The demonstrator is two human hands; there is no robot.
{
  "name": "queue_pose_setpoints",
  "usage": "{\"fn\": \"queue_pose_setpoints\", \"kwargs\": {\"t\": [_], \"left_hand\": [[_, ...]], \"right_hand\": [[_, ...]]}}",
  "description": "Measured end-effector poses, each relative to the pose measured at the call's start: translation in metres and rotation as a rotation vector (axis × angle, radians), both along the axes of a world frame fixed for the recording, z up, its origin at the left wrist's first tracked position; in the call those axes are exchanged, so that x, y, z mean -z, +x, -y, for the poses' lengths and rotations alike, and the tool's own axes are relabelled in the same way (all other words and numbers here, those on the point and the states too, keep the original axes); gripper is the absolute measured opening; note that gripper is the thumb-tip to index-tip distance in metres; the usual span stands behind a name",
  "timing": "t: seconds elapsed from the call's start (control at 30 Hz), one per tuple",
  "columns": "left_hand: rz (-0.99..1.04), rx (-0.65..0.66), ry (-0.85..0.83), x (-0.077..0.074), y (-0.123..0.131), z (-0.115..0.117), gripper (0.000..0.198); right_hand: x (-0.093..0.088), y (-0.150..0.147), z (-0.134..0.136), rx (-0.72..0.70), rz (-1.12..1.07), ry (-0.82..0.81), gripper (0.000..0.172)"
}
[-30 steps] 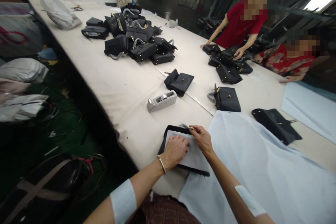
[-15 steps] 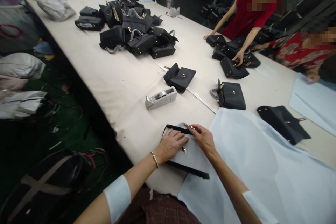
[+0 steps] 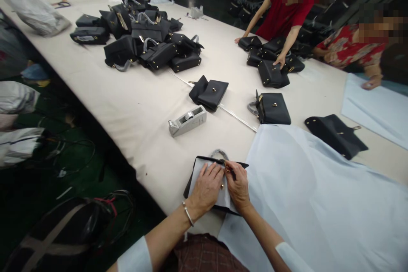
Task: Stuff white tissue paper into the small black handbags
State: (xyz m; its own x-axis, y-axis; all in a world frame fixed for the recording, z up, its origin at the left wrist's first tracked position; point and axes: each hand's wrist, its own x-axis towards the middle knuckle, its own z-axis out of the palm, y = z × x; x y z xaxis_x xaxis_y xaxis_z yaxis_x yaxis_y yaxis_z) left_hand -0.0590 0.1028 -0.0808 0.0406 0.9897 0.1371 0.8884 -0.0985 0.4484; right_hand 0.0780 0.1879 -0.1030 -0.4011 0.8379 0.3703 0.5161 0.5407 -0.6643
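A black handbag [image 3: 188,188] lies before me near the table edge, its front covered by a pale sheet [image 3: 198,166]. Its wrapped handle [image 3: 219,152] arches up at the far side. My left hand [image 3: 207,187] presses flat on the sheet, fingers stretched out. With bent, pinched fingers, my right hand [image 3: 237,183] grips the bag's strap at the top edge; the pinched end is mostly hidden. A gold-coloured clasp [image 3: 222,186] shows between my hands. Beyond the bag stands a grey tape dispenser [image 3: 188,121].
Several black handbags form a pile [image 3: 149,38] at the far left. Single handbags [image 3: 211,93] lie further in. A pale blue sheet [image 3: 287,170] spreads on my right. Across the table, a person in red [image 3: 283,12] handles bags [image 3: 270,74]; another person [image 3: 350,51] stands beside a sheet.
My right hand has moved in closer to my left with its pinched fingers at the bag's top. The handbag has shifted and its handle now stands up more visibly. The camera view has turned slightly.
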Motion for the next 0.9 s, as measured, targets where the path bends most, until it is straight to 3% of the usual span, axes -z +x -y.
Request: {"fn": "queue_pose_setpoints", "kwargs": {"t": [0.17,0.3,0.47,0.7,0.9], "left_hand": [[0.121,-0.034,-0.078,-0.008,0.000,-0.002,0.069],[0.137,-0.089,-0.083,-0.011,0.004,-0.003,0.069],[0.122,-0.120,-0.093,-0.007,0.007,-0.002,0.061],[0.100,-0.111,-0.052,-0.008,0.005,-0.003,0.041],[0.198,-0.111,0.047,0.002,0.003,0.012,0.046]], "right_hand": [[-0.015,-0.002,-0.012,-0.032,0.120,0.029,0.021],[-0.038,-0.006,-0.023,-0.096,0.270,0.028,0.018],[-0.053,-0.001,-0.013,-0.146,0.254,-0.035,0.020],[-0.043,-0.002,0.021,-0.072,0.084,-0.203,0.021],[-0.024,0.010,0.042,-0.019,0.008,-0.094,0.022]]}}
